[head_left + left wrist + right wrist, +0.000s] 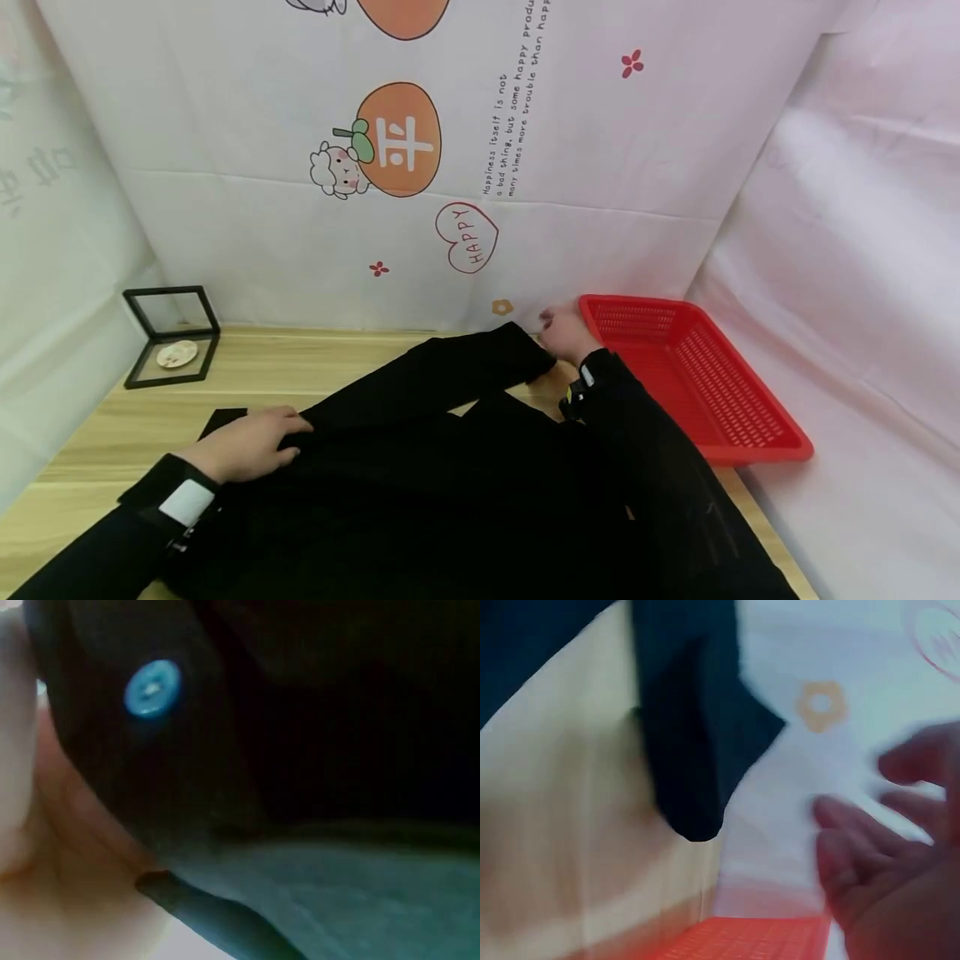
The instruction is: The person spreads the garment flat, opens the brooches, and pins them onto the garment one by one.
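Observation:
A black long-sleeved garment (420, 500) is spread over the wooden table. One sleeve (442, 367) stretches towards the back right, its end beside my right hand (567, 335). In the right wrist view, the sleeve end (694, 772) hangs apart from the loosely bent fingers (855, 840), which hold nothing. My left hand (251, 442) rests on the garment's left part, with thumb and fingers spread apart. Dark cloth with a light-blue button (153, 688) fills much of the left wrist view, in front of the palm; whether it belongs to the garment or my own cuff cannot be told.
A red plastic basket (750, 454) stands at the right, close to my right forearm. At the back left is a black-edged clear frame (210, 354) with a small round pale piece (177, 354) on it. White printed cloth (247, 242) hangs behind and at both sides.

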{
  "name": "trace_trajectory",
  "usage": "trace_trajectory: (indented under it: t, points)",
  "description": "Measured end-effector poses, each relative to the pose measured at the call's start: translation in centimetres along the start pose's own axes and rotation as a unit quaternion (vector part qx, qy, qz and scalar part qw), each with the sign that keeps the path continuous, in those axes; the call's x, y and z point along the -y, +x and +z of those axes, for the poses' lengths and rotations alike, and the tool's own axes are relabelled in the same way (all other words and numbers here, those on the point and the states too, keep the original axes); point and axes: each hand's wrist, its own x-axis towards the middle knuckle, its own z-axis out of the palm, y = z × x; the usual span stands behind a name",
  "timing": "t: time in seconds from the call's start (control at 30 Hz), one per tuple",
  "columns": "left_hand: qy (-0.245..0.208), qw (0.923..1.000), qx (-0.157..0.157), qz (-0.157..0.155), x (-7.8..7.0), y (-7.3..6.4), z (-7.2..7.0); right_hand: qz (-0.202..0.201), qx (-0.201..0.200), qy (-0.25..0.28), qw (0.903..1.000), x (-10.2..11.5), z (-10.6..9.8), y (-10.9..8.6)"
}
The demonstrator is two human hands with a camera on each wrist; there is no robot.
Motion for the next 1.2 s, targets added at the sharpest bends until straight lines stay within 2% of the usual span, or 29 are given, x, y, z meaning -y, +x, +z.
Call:
trace_trajectory:
  t: [0.03, 0.1, 0.17, 0.3, 0.43, 0.47, 0.53, 0.63, 0.7, 0.8, 0.87, 0.93, 1.0, 1.1, 1.2]
  points:
    - [0.006, 1.0000, 0.000, 0.000, 0.1, 0.0, 0.1, -0.021, 0.023, -0.053, 0.9981, 0.0, 0.9, 0.1]
    - [0.018, 0.9998, -0.013, -0.004, 0.2, 0.2, 0.4, -0.062, 0.071, -0.128, 0.9873, 0.0, 2.7, 0.2]
    - [0.029, 0.9987, -0.041, -0.005, 0.2, 0.4, 0.6, -0.058, 0.123, -0.156, 0.9783, 0.4, 4.2, 0.0]
    - [0.027, 0.9964, -0.079, -0.016, 0.1, 0.8, 0.4, -0.029, 0.165, -0.188, 0.9677, 1.2, 5.4, -0.7]
    - [0.006, 0.9957, -0.087, -0.033, 0.0, 1.1, -0.3, -0.024, 0.172, -0.239, 0.9553, 1.0, 5.2, -0.5]
    - [0.003, 0.9953, -0.090, -0.035, 0.0, 1.0, -0.4, -0.027, 0.168, -0.244, 0.9546, 0.8, 5.0, -0.3]
    - [-0.004, 0.9946, -0.097, -0.035, 0.1, 1.0, -0.5, -0.036, 0.139, -0.240, 0.9602, 0.5, 4.4, 0.0]
    - [-0.018, 0.9923, -0.118, -0.032, 0.4, 0.8, -0.6, -0.033, 0.065, -0.191, 0.9789, -0.2, 2.8, 0.2]
    - [-0.030, 0.9894, -0.139, -0.030, 0.5, 0.6, -0.7, -0.011, 0.004, -0.149, 0.9888, -0.4, 1.4, 0.1]
    - [-0.056, 0.9843, -0.166, -0.025, 0.6, 0.3, -1.0, 0.027, -0.067, -0.066, 0.9952, -0.6, -0.8, -0.4]
    - [-0.072, 0.9819, -0.174, -0.023, 0.6, 0.1, -1.2, 0.046, -0.100, -0.019, 0.9938, -0.7, -2.1, -0.9]
    - [-0.081, 0.9802, -0.179, -0.023, 0.6, -0.1, -1.4, 0.057, -0.121, 0.029, 0.9906, -1.1, -3.1, -1.2]
    - [-0.085, 0.9792, -0.182, -0.026, 0.7, -0.2, -1.6, 0.064, -0.124, 0.074, 0.9874, -1.5, -3.9, -1.5]
    - [-0.086, 0.9788, -0.182, -0.039, 0.8, -0.4, -1.8, 0.059, -0.113, 0.130, 0.9833, -2.2, -4.8, -2.2]
    - [-0.086, 0.9792, -0.178, -0.047, 1.1, -0.6, -1.7, 0.049, -0.085, 0.173, 0.9801, -2.9, -5.5, -2.9]
